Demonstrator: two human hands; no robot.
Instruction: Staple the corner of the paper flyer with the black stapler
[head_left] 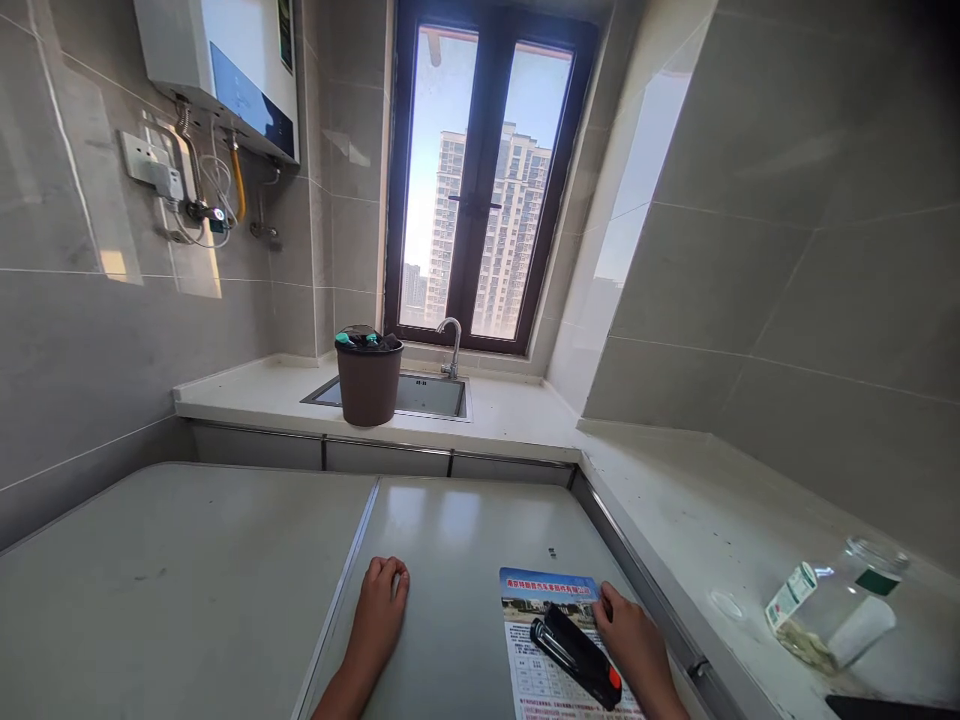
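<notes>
one black stapler (576,655), laid on printed leaflet (527,672); right hand (632,632) set at leaflet's edge, grip cannot be told; left hand (382,603), loosely curled, rested on desk (450,570)

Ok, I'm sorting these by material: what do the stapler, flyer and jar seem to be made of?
The stapler looks like glossy black plastic, perhaps over metal, going by the bright streaks along its body. The flyer seems to be thin paper: it lies flat, covered in coloured print. The jar is smooth and see-through with glints, so glass or clear plastic.
</notes>
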